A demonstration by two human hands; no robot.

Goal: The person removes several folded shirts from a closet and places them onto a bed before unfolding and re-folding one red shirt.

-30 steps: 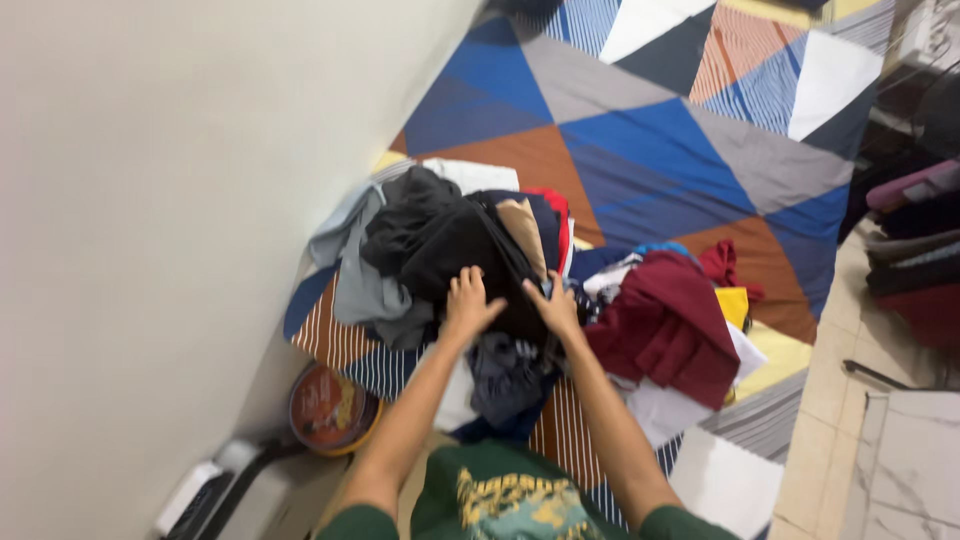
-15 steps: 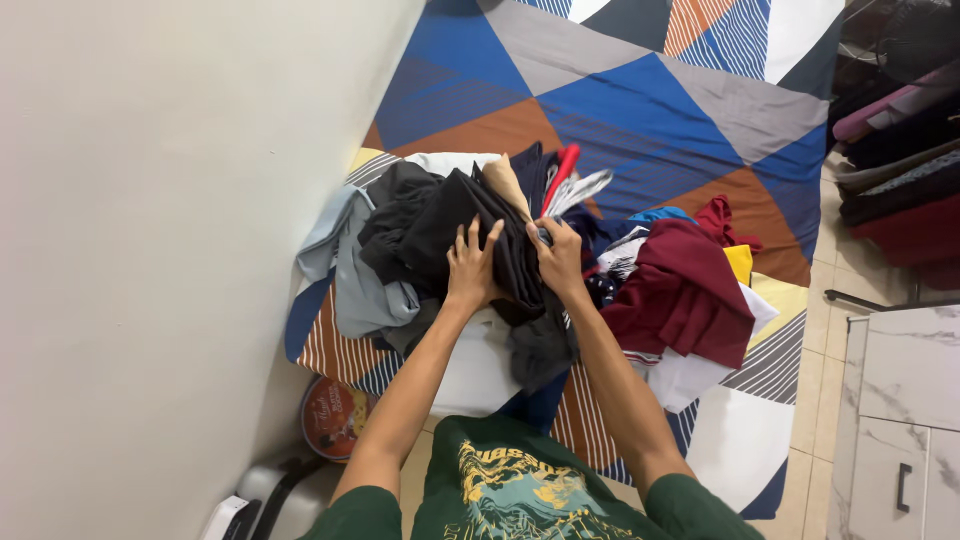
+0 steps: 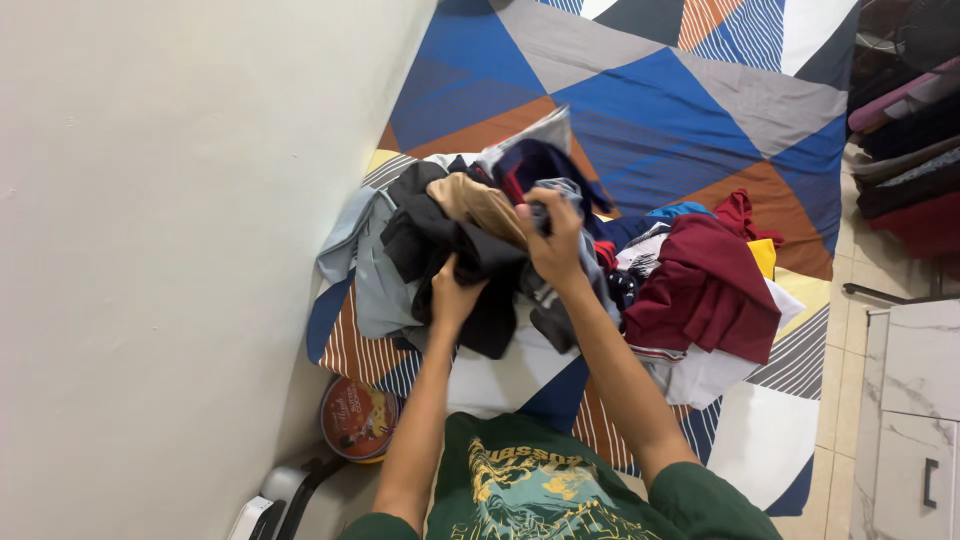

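— Standing over a bed spread with a blue, orange and grey triangle-patterned sheet [image 3: 690, 110], a person grips a bundle of clothes with both hands. What does each hand have?

— Left hand [image 3: 455, 295]: fingers curled shut into a black garment [image 3: 470, 265], the cloth bunched under the fingertips and hanging below the palm. Right hand [image 3: 553, 240]: fingers closed over a grey-and-dark piece [image 3: 575, 290], pinching it at the top of the bundle.

— And the bundle itself, relative to those fingers?

— It sits between and just beyond both sets of fingers, lifted slightly off the sheet. A tan garment [image 3: 480, 205] lies just past the left fingertips, touching the black one. A navy piece with red inside [image 3: 535, 165] rises just beyond the right fingertips.

— What lies around them?

— Out past the left fingers, toward the cream wall [image 3: 170, 220], a pale blue-grey shirt [image 3: 370, 270] droops against the sheet. To the outer side of the right fingers a maroon garment [image 3: 705, 290] is heaped on white cloth [image 3: 700, 375], with a yellow scrap [image 3: 763, 255] at its far edge.

— Anything nearer the wrists?

— Below the left forearm, between bed and wall, a round orange tin [image 3: 358, 418] rests on the floor. The person wears a green printed T-shirt [image 3: 540, 490].
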